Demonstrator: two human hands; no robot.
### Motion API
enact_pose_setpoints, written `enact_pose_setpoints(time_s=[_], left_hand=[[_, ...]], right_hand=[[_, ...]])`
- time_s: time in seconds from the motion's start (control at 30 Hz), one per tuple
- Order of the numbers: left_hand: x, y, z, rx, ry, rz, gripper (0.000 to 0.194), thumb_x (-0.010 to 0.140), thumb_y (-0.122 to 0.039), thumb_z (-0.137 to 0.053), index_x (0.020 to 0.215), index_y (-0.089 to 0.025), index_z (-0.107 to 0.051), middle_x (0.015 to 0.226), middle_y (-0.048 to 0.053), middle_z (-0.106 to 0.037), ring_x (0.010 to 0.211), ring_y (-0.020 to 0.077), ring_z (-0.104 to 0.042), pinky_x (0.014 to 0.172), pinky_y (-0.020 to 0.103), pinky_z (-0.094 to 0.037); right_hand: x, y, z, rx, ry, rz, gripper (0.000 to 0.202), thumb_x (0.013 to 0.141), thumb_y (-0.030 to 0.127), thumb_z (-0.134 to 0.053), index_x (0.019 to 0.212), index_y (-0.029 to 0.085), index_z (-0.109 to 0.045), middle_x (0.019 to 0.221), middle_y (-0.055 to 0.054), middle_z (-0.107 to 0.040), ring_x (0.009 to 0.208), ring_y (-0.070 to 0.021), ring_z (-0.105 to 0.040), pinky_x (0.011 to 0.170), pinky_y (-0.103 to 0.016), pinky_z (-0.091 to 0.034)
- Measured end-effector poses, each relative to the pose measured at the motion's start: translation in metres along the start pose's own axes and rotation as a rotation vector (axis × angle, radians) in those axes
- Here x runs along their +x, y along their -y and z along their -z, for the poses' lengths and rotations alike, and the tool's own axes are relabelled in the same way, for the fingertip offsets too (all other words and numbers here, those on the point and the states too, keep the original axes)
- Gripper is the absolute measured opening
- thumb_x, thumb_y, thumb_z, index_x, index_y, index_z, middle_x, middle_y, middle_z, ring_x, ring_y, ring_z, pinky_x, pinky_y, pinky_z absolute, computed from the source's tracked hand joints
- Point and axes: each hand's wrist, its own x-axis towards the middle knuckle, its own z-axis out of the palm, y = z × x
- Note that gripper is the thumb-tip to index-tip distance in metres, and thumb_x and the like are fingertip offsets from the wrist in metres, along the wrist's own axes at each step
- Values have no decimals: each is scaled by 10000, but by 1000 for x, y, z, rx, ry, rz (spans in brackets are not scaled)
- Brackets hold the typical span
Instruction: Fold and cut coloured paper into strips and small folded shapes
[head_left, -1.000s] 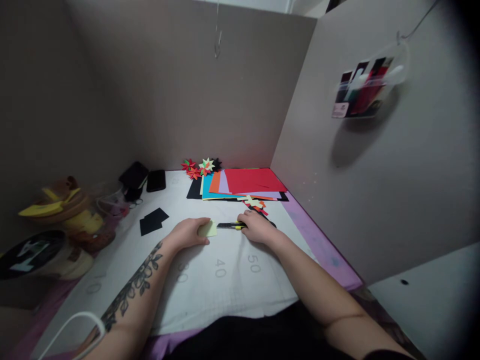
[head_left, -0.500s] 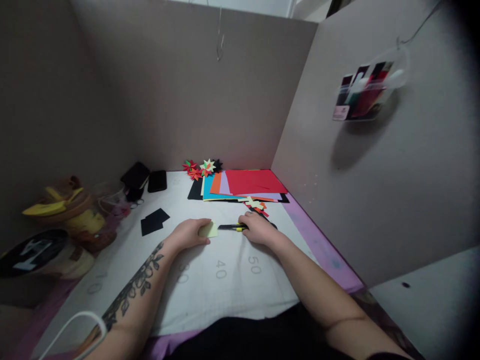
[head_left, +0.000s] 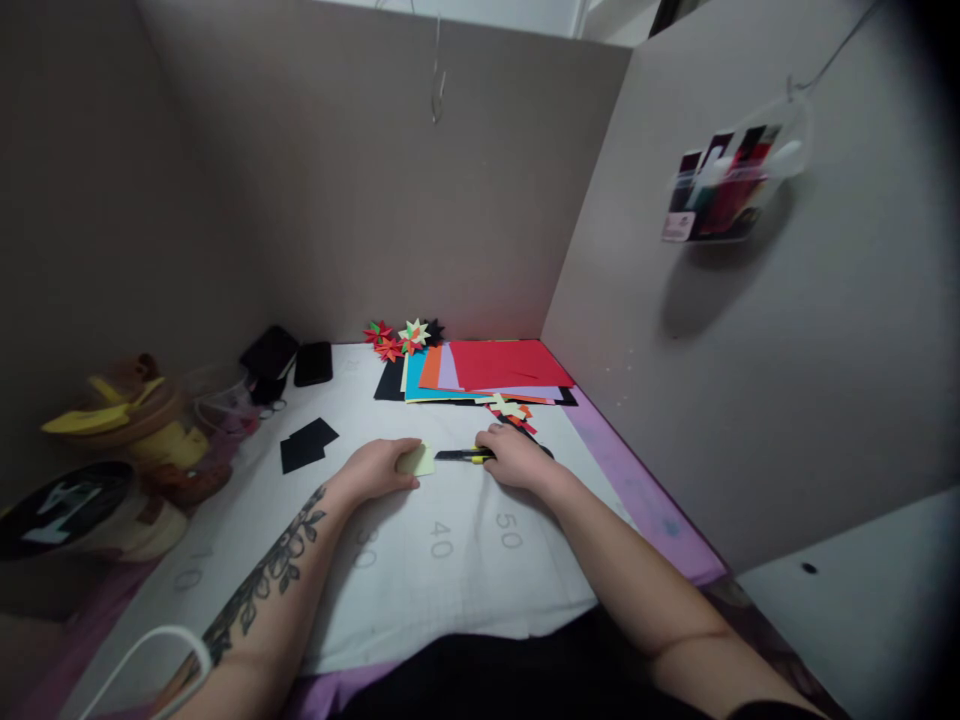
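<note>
My left hand (head_left: 381, 466) has its thumb and fingers closed about a small pale yellow-green paper piece (head_left: 421, 460) on the white numbered sheet (head_left: 465, 580). My right hand (head_left: 514, 455) lies over a black and yellow utility knife (head_left: 457, 455), its fingers wrapped round the handle. The knife lies low along the sheet, its tip pointing left at the paper and close to its right edge. Part of the handle is hidden beneath my right palm. Two black paper pieces (head_left: 307, 445) overlap on the sheet, left of my left hand.
Coloured paper sheets (head_left: 510, 365) are stacked at the back, with folded paper stars (head_left: 411, 335) to their left. Cut paper scraps (head_left: 512, 408) lie beyond my right hand. A black phone (head_left: 313, 364), pots (head_left: 142, 415) and a black-lidded tub (head_left: 97, 510) stand left. Grey panels (head_left: 390, 180) surround the table.
Both hands, the paper and the knife hold practically the same places. Only the camera view has shifted very slightly.
</note>
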Motion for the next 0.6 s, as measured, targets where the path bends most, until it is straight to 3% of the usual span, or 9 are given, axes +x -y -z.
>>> enact_pose_setpoints(time_s=[0.5,0.6], left_hand=[[0,0,-2,24,-21,-18,645,694,-439,-641,1295,-247,-509,1204,62,-629,1023,254,-600,836,289,-437],[0,-1,-2,29,-37,-47,502,780,-401,-547,1261,-254,-545,1194,47,-639,1026,238,-605,843,279,-434]], right_hand=[[0,9,4,-47,29,41,227,756,135,-529,961,179,-617,948,-82,-576,914,-202,-503,750,-257,-339],[1,16,5,-61,57,41,234,775,140,-526,989,179,-613,963,-85,-573,935,-201,-495,763,-255,-335]])
